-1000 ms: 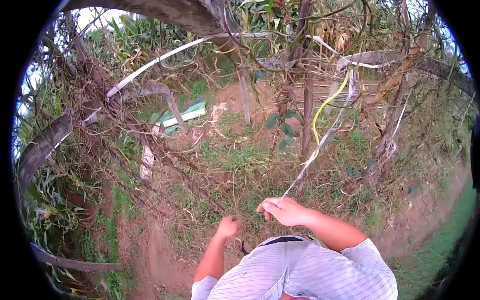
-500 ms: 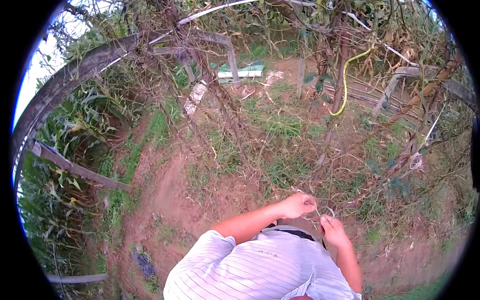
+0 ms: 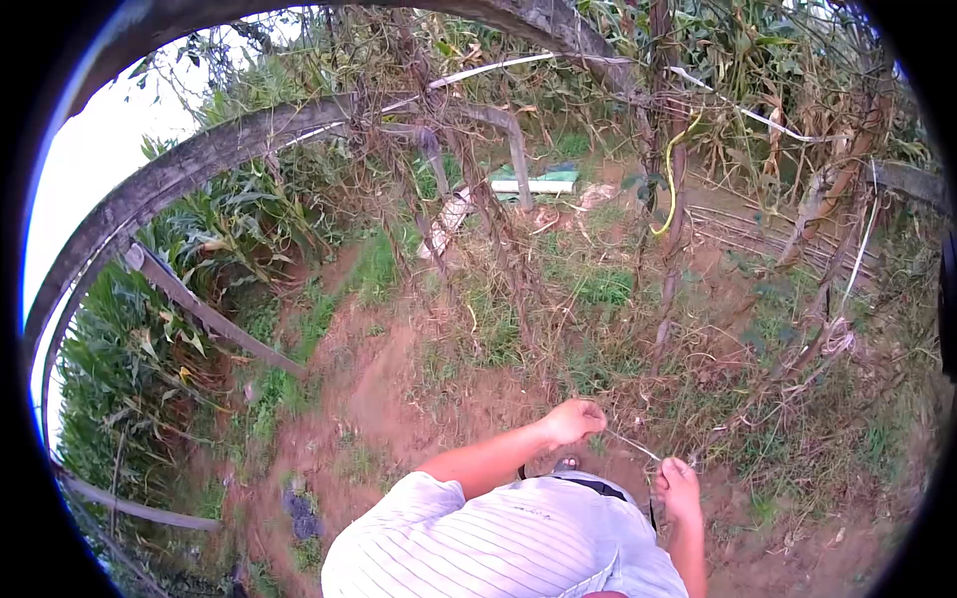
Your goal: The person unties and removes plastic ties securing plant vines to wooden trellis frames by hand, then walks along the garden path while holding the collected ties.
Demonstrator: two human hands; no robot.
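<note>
A thin pale string runs nearly straight between my two hands, in front of my waist. My left hand is closed with the fingers pinched on the string's upper end. Lower and to the right, my right hand pinches the other end between thumb and fingers. Whether more string is tucked inside either hand is hidden. Beneath the hands lie dry stems and grass on reddish soil.
Dry twining vines hang ahead, with a yellow-green cord among them. White strapping crosses above. A grey curved beam arches at left beside leafy plants. A bundle of pale twine hangs at right.
My hands have moved apart, and the loosely looped string is now stretched almost straight between them. The view has tilted upward and shifted left, showing more of the beams overhead.
</note>
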